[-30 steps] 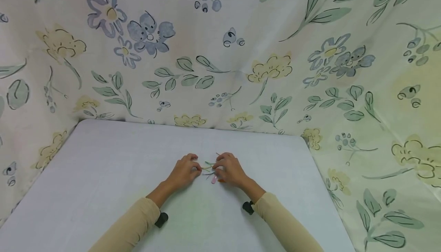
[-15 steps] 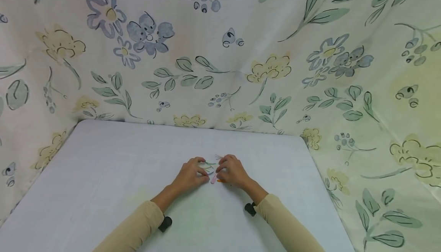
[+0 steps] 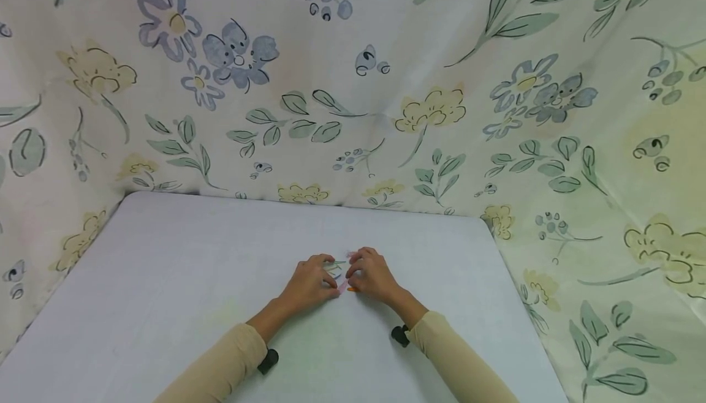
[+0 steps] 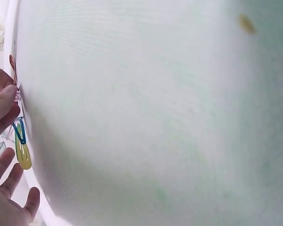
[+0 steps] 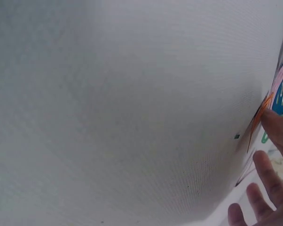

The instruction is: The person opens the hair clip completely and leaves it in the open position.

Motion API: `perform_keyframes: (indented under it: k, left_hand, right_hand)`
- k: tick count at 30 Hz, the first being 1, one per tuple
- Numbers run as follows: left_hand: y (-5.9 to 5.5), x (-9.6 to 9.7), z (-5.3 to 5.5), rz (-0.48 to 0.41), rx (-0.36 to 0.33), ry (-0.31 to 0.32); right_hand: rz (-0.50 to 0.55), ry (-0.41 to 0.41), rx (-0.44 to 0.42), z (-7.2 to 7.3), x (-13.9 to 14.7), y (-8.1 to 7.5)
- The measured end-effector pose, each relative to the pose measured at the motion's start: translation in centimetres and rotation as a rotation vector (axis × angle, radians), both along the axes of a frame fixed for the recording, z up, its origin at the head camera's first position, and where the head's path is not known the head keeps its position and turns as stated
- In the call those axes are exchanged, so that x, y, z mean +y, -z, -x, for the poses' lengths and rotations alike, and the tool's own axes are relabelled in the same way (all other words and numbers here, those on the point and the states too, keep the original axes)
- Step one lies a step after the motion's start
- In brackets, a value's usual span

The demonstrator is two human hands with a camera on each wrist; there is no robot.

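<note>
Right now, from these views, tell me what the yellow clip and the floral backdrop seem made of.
The yellow clip: probably coated metal, smooth-looking, judging by its thin, flat, slotted shape; plastic remains possible. The floral backdrop: likely printed fabric with a matte finish, given its soft folds and creases.

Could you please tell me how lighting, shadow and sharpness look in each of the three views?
Head: soft, fairly even light, with the pink item too small for crisp detail on the white tabletop; left wrist: greenish tint, the yellowish mark soft-edged, the tabletop's edge looking bowed; right wrist: greyer and dimmer, with a shadow beside the orange item.
</note>
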State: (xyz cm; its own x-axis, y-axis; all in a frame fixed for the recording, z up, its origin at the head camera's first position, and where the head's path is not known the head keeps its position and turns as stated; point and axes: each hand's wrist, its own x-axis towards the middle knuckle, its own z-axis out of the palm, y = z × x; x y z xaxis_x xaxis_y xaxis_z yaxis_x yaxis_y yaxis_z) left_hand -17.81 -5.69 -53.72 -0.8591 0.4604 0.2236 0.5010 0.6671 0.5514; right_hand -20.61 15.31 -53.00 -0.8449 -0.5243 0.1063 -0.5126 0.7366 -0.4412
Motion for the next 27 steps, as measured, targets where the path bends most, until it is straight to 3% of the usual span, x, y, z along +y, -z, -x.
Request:
perform_keyframes:
  k: [6,15,20,27]
  left_hand:
    - [0.2,0.1,0.1,0.015,-0.005,-0.008]
    - [0.2,0.0,0.1,-0.046,-0.018,0.041]
    - [0.3,0.0,0.4,-0.173,-0.096,0.007]
    - [-0.1,-0.2,1.1,-0.406,-0.246,-0.115]
  right_hand:
    - [-0.013,0.004,0.005,0.0,-0.1,0.1]
    - [0.036,-0.022,-0.016,0.3,0.1,-0.2]
    - [0.109,-0.03,-0.034,0.5,0.3,-0.6]
    - [0.223,0.006,-0.188,0.9,0.6,-1.0]
